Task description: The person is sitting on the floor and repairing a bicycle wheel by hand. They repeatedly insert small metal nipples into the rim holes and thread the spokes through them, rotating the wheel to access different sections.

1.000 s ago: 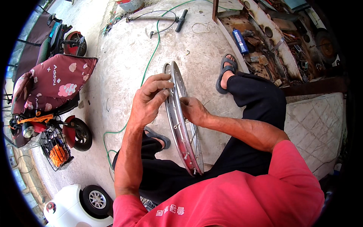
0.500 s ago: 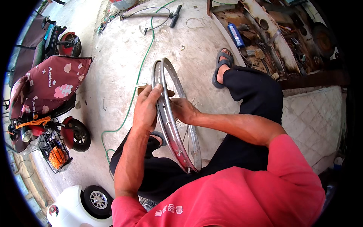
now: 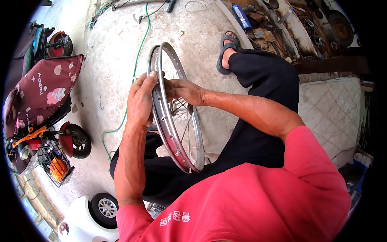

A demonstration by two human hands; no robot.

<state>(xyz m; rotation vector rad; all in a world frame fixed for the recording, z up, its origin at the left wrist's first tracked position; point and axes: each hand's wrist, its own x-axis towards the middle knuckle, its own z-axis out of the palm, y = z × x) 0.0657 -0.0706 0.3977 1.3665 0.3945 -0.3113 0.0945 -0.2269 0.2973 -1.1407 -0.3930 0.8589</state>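
Tyreless wheel rim [image 3: 169, 131] has tilted, exposing more of the hub [image 3: 189, 108]; left hand [image 3: 141, 101] clasps its edge, right hand [image 3: 184, 91] inside, grip indeterminable.

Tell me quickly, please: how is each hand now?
Left hand: closed, holding the wheel rim.
Right hand: at the wheel rim, partly hidden; its grip cannot be told.

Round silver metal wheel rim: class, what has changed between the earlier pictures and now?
The round silver metal rim has turned less edge-on, showing more of its inside. The left hand, earlier touching it with fingertips, now clasps it. The right hand remains at the rim's inner side.
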